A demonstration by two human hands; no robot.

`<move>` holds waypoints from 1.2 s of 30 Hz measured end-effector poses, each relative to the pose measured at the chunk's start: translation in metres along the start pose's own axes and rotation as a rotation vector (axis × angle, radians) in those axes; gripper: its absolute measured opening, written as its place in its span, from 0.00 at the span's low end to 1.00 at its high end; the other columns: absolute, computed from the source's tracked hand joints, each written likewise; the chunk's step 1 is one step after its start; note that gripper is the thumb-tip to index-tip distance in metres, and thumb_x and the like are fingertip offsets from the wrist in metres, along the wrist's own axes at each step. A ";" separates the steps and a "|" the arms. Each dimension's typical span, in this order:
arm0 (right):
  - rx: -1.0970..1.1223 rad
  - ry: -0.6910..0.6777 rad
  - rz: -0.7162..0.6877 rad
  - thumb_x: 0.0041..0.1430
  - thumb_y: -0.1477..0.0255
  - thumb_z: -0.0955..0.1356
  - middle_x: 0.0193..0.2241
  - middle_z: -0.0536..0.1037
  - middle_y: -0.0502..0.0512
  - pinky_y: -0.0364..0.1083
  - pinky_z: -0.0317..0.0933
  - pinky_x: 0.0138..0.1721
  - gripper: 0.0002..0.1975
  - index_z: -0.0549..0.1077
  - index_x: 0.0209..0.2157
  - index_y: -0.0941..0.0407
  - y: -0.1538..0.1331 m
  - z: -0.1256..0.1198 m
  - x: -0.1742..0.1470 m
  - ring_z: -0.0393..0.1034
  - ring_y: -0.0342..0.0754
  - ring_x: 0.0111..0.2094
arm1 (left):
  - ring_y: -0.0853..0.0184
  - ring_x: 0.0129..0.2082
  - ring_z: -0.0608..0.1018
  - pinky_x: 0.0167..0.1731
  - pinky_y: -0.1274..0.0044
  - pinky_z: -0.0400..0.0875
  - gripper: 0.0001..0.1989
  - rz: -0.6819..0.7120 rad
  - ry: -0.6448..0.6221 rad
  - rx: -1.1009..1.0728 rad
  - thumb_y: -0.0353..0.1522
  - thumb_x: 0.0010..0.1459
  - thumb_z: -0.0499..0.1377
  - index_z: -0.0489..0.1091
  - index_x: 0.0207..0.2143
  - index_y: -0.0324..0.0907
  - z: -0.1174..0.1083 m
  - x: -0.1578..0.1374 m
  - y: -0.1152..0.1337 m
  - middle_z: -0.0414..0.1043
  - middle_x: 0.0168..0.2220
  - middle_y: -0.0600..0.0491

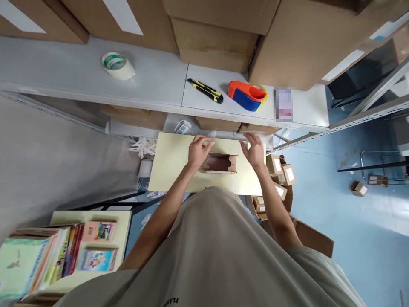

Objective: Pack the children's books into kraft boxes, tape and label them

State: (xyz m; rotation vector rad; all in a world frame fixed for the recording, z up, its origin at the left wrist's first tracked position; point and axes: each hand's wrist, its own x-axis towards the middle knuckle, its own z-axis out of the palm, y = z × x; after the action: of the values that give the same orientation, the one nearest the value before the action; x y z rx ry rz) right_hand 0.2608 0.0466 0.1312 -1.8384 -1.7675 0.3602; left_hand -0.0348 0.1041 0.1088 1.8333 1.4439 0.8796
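A small brown cardboard box (234,164) lies on the pale yellow tabletop (171,164) in front of me, its top uncovered and its reddish-brown inside showing. My left hand (197,152) hovers by the box's far left corner, thumb and fingers apart and nothing between them. Past the box's right end, my right hand (254,152) is raised over the table, its fingers curved and spread from the thumb, also holding nothing. I cannot tell whether the left hand touches the cardboard.
On the grey shelf (153,81) above lie a tape roll (123,70), a yellow-black utility knife (205,90) and an orange-blue tape dispenser (247,96). Large cartons (214,44) stand behind them. Small labelled boxes (289,174) are piled at right. Books (60,251) stand on a side table at left.
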 end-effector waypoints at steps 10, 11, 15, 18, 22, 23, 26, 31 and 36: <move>-0.307 -0.002 -0.093 0.83 0.56 0.67 0.66 0.78 0.86 0.81 0.58 0.76 0.30 0.70 0.68 0.69 -0.014 -0.032 0.196 0.72 0.76 0.72 | 0.64 0.43 0.87 0.48 0.74 0.84 0.16 0.245 0.101 -0.249 0.40 0.79 0.65 0.87 0.60 0.44 0.001 0.065 0.107 0.86 0.60 0.45; -0.328 -0.025 -0.057 0.83 0.57 0.68 0.64 0.80 0.86 0.80 0.58 0.77 0.30 0.71 0.67 0.70 -0.013 -0.029 0.202 0.74 0.75 0.70 | 0.64 0.44 0.87 0.47 0.74 0.84 0.16 0.251 0.102 -0.264 0.39 0.80 0.65 0.87 0.60 0.44 0.003 0.061 0.109 0.86 0.60 0.45; -0.336 -0.041 0.056 0.85 0.51 0.65 0.56 0.84 0.81 0.75 0.66 0.73 0.32 0.72 0.65 0.67 -0.019 -0.026 0.179 0.80 0.76 0.65 | 0.62 0.46 0.88 0.43 0.75 0.84 0.16 0.213 0.118 -0.294 0.37 0.78 0.64 0.87 0.60 0.42 0.004 0.030 0.102 0.87 0.60 0.44; -0.168 0.011 0.022 0.85 0.46 0.61 0.58 0.83 0.78 0.73 0.73 0.66 0.33 0.70 0.69 0.60 -0.034 -0.024 0.117 0.80 0.76 0.63 | 0.63 0.43 0.88 0.42 0.75 0.84 0.15 0.107 0.114 -0.306 0.37 0.77 0.64 0.88 0.55 0.42 0.003 -0.005 0.087 0.88 0.57 0.44; 0.113 -0.167 0.120 0.79 0.41 0.66 0.50 0.85 0.68 0.61 0.79 0.54 0.31 0.71 0.64 0.52 -0.062 -0.009 0.016 0.82 0.67 0.51 | 0.61 0.44 0.89 0.45 0.73 0.86 0.13 -0.055 0.091 -0.384 0.40 0.76 0.64 0.88 0.49 0.44 0.003 -0.053 0.057 0.88 0.54 0.45; 0.195 -0.214 0.158 0.77 0.39 0.68 0.46 0.85 0.64 0.59 0.79 0.51 0.31 0.73 0.60 0.51 -0.069 -0.003 -0.006 0.81 0.64 0.47 | 0.62 0.44 0.89 0.45 0.72 0.87 0.14 -0.094 0.077 -0.427 0.42 0.76 0.64 0.87 0.50 0.44 0.003 -0.064 0.049 0.88 0.54 0.45; 0.393 -0.307 0.244 0.68 0.35 0.72 0.42 0.84 0.58 0.55 0.78 0.47 0.33 0.72 0.52 0.49 -0.087 0.019 -0.050 0.78 0.58 0.42 | 0.62 0.41 0.90 0.44 0.72 0.88 0.23 -0.221 0.027 -0.568 0.50 0.75 0.65 0.84 0.58 0.43 -0.005 -0.087 0.024 0.88 0.57 0.43; 0.511 -0.413 0.332 0.60 0.30 0.74 0.44 0.85 0.59 0.54 0.78 0.45 0.39 0.72 0.52 0.49 -0.105 0.042 -0.074 0.79 0.57 0.43 | 0.52 0.57 0.90 0.55 0.67 0.88 0.39 -0.300 0.025 -0.687 0.65 0.73 0.63 0.83 0.63 0.43 -0.035 -0.098 -0.001 0.87 0.59 0.40; 0.558 -0.499 0.374 0.59 0.24 0.72 0.41 0.84 0.57 0.54 0.79 0.44 0.43 0.72 0.49 0.50 -0.119 0.038 -0.077 0.80 0.56 0.42 | 0.48 0.62 0.88 0.60 0.66 0.86 0.44 -0.298 -0.105 -0.770 0.72 0.66 0.64 0.87 0.55 0.44 -0.067 -0.089 -0.005 0.88 0.56 0.42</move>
State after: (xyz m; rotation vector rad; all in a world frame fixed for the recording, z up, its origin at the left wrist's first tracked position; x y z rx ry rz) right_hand 0.1336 -0.0237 0.1529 -1.7300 -1.3802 1.4054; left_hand -0.1077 0.0233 0.1325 1.0446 1.0581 0.9842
